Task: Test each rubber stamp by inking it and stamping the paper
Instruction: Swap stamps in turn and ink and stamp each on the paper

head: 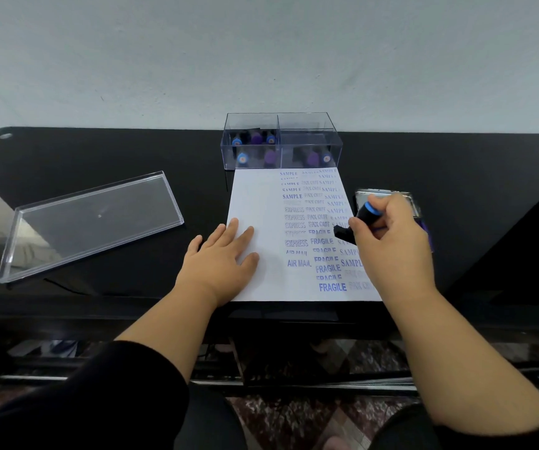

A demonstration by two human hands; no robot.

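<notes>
One black rubber stamp with a blue-capped handle (357,222) is held over the right edge of the single white sheet of paper (258,203), at about 3 o'clock of the sheet's middle. It is tilted, cap up toward 1 o'clock and black base down toward 7 o'clock; whether the base touches the paper cannot be told. The stamp is gripped by the right hand (391,235), fingers curled round the handle, the forearm running back toward 5 o'clock. The left hand (226,251) is laid flat on the sheet's left half, fingers straight and spread, pointing toward 1 o'clock, nothing held.

The right half of the paper is filled with blue imprints in roughly three columns, reading SAMPLE, FAX OUT, EXPRESS, FRAGILE and AIR MAIL; some are faint, and an exact count cannot be made.

One ink pad in a shiny open case (388,196) is seen just beside the paper at 3 o'clock, partly hidden by the right hand.

At 12 o'clock, touching the sheet's far edge, one clear plastic compartmented box (281,125) is seen holding about eight more stamps, blue- and purple-topped. One clear plastic lid (92,222) lies at 9 o'clock, well apart, on the glossy black table (456,164).
</notes>
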